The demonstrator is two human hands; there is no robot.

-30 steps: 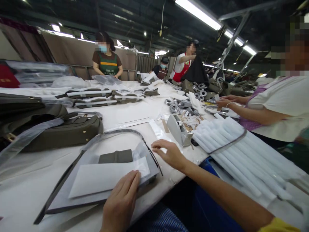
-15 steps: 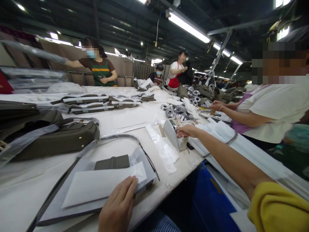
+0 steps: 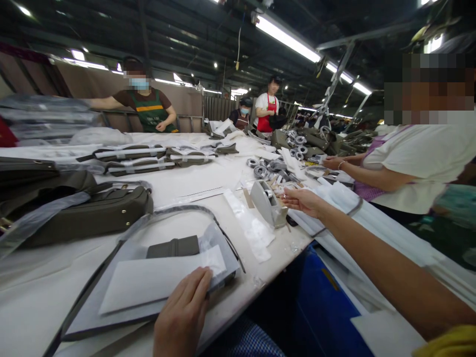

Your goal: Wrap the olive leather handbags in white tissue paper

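Observation:
My left hand presses its closed fingers on the near right corner of a folded white foam sheet. Its thumb is hidden. Under the sheet lies a flat, dark olive bag wrapped in translucent film, with a long strap looped behind it. An olive flap shows past the sheet's far edge. My right hand is just right of a grey tape dispenser, fingers bent together in a pinch. What is between those fingertips is too small to make out.
Olive bags lie at the left, with wrapped ones behind. Rolled grey straps are heaped past the dispenser. White foam strips lie at the right, above a blue bin. A co-worker's hands are busy at the right.
My right hand has come off the tape dispenser and moved a little to the right. The left hand stays on the foam sheet, which has shifted slightly right.

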